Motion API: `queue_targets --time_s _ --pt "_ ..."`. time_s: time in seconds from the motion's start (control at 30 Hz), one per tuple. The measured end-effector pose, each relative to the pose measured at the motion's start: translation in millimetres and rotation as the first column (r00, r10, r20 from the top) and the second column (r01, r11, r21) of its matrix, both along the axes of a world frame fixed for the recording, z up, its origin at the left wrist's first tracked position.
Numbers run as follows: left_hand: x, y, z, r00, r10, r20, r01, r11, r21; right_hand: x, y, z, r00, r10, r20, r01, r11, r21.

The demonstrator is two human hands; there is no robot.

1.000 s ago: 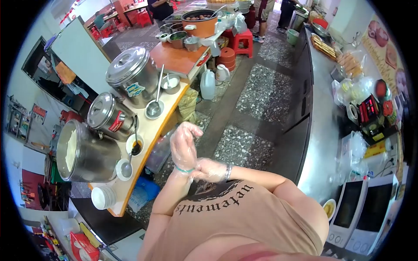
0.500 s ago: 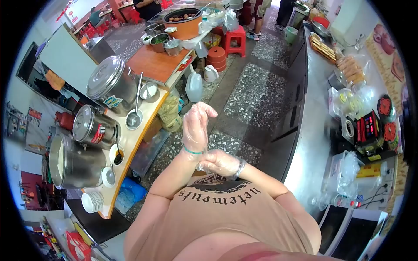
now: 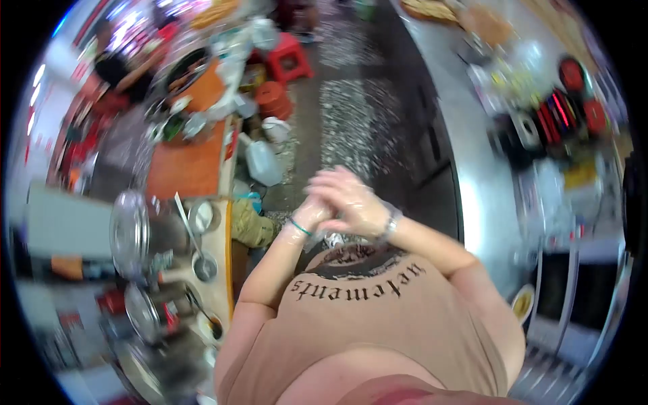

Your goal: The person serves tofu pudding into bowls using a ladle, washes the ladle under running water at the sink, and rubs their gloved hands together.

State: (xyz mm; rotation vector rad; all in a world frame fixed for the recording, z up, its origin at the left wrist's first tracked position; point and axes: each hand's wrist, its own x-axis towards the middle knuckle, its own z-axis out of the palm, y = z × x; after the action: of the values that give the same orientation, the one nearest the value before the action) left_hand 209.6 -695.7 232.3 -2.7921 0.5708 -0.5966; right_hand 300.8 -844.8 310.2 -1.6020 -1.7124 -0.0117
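My left hand [image 3: 312, 212] wears a thin clear plastic glove, with a teal band [image 3: 301, 227] at the wrist. Its fingers are mostly covered by my right hand [image 3: 356, 204], so I cannot tell their shape. The right hand wears a clear glove too and lies across the left one, its fingers stretched out and its thumb apart. A clear bracelet-like band [image 3: 391, 221] circles the right wrist. Both hands meet in front of my brown shirt [image 3: 398, 317]. I see no object between them.
On the left counter [image 3: 219, 270] are steel pots [image 3: 131, 229] and a ladle in a bowl [image 3: 204, 267]. A steel worktop [image 3: 472, 169] runs along the right. A water jug [image 3: 263, 163] and red stool [image 3: 290, 59] stand on the floor. A person [image 3: 125, 71] is far left.
My right hand has moved from the left wrist up over the left hand, which has lowered. The view has turned left, with blur, and the person at far left now shows more.
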Motion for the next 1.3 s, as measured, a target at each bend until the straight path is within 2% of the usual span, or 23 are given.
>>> queue_targets --time_s 0.03,0.07,0.1,0.13,0.2,0.33,0.4,0.47,0.53,0.6,0.67,0.73,0.8,0.87,0.93,0.97,1.07,1.13,1.17,1.2,1.23,1.27,1.3 --pt "14.2 2.4 -9.1 0.989 -0.135 0.060 0.117 0.963 0.245 -0.3 8.9 2.0 0.999 0.044 -0.004 -0.044 0.996 -0.074" --pt "28.5 0.2 -3.4 0.977 -0.149 -0.149 0.140 0.988 -0.070 -0.5 18.8 -13.2 0.995 0.076 0.064 -0.074 0.997 -0.023" --pt "43.7 -6.8 4.4 0.897 -0.193 -0.399 -0.025 0.877 -0.481 -0.3 25.3 -24.7 0.998 0.055 0.024 -0.053 0.995 -0.080" --pt "58.7 -13.6 14.7 0.800 -0.248 -0.546 -0.202 0.745 -0.636 2.8 31.5 -31.9 1.000 -0.001 0.007 0.001 1.000 -0.018" --pt "79.2 -17.0 27.8 0.674 -0.306 -0.673 -0.316 0.703 -0.637 11.3 41.1 -46.9 1.000 -0.027 0.011 0.028 0.994 -0.103" --pt "103.8 -26.1 37.3 0.551 -0.344 -0.760 -0.297 0.770 -0.564 22.8 48.8 -39.6 0.984 -0.178 0.017 0.176 0.946 -0.273" --pt "114.6 -27.5 37.5 0.512 -0.339 -0.789 -0.293 0.795 -0.531 33.9 56.2 -38.4 0.986 -0.162 -0.026 0.121 0.823 -0.555" --pt "126.8 -26.4 28.7 0.477 -0.341 -0.810 -0.285 0.812 -0.509 47.5 60.9 -39.9 0.988 -0.146 -0.053 0.088 0.805 -0.587" --pt "146.3 -16.6 7.6 0.413 -0.341 -0.845 -0.186 0.876 -0.445 63.1 64.4 -48.1 0.996 -0.046 -0.071 0.002 0.850 -0.526" --pt "156.3 -16.4 14.0 0.399 -0.319 -0.860 -0.187 0.889 -0.417 77.5 65.7 -37.0 0.996 -0.030 -0.082 -0.020 0.835 -0.551" --pt "165.0 -14.1 5.9 0.444 -0.351 -0.824 -0.332 0.790 -0.515 94.7 62.7 -24.9 0.985 0.021 -0.171 -0.117 0.809 -0.576" --pt "174.3 -14.3 13.7 0.518 -0.270 -0.812 -0.362 0.791 -0.494 111.5 59.8 -24.2 0.979 0.026 -0.202 -0.133 0.831 -0.539" --pt "196.6 -21.7 27.2 0.635 -0.112 -0.765 -0.421 0.779 -0.464 134.6 51.6 -21.6 0.940 0.003 -0.342 -0.138 0.919 -0.370" --pt "233.1 -27.9 12.4 0.608 -0.184 -0.772 -0.432 0.739 -0.516 164.7 36.7 -17.5 0.957 -0.013 -0.288 -0.081 0.947 -0.310" --pt "257.6 -29.7 8.3 0.649 -0.204 -0.733 -0.353 0.773 -0.527 194.5 20.3 -14.9 0.961 -0.078 -0.265 -0.002 0.957 -0.289" --pt "270.8 -33.3 10.5 0.676 -0.222 -0.703 -0.291 0.796 -0.531 212.9 9.4 -15.4 0.970 -0.097 -0.224 0.059 0.984 -0.171" --pt "308.2 -35.7 15.0 0.772 -0.285 -0.569 -0.031 0.876 -0.481 266.7 -25.2 -25.7 0.929 -0.226 -0.294 0.237 0.971 0.005" --pt "324.9 -39.2 21.3 0.812 -0.330 -0.481 0.105 0.894 -0.435 295.4 -57.2 -18.7 0.892 -0.323 -0.316 0.300 0.946 -0.120" --pt "333.3 -43.3 29.6 0.820 -0.359 -0.445 0.159 0.891 -0.426 302.6 -69.6 -19.3 0.830 -0.295 -0.473 0.267 0.955 -0.128" --pt "335.8 -65.7 63.0 0.756 -0.313 -0.574 -0.024 0.865 -0.502 308.0 -80.2 -21.0 0.745 -0.260 -0.614 0.231 0.964 -0.128" --pt "343.1 -68.0 66.5 0.686 -0.364 -0.630 -0.090 0.817 -0.570 311.4 -81.0 -28.4 0.732 -0.278 -0.622 0.255 0.958 -0.129" --pt "349.1 -65.8 68.6 0.609 -0.414 -0.677 -0.168 0.766 -0.620 311.8 -78.0 -29.6 0.665 -0.098 -0.740 0.148 0.989 0.002" --pt "354.9 -63.1 66.0 0.596 -0.425 -0.682 -0.158 0.770 -0.618 314.4 -78.1 -31.4 0.574 0.092 -0.814 0.054 0.987 0.149"
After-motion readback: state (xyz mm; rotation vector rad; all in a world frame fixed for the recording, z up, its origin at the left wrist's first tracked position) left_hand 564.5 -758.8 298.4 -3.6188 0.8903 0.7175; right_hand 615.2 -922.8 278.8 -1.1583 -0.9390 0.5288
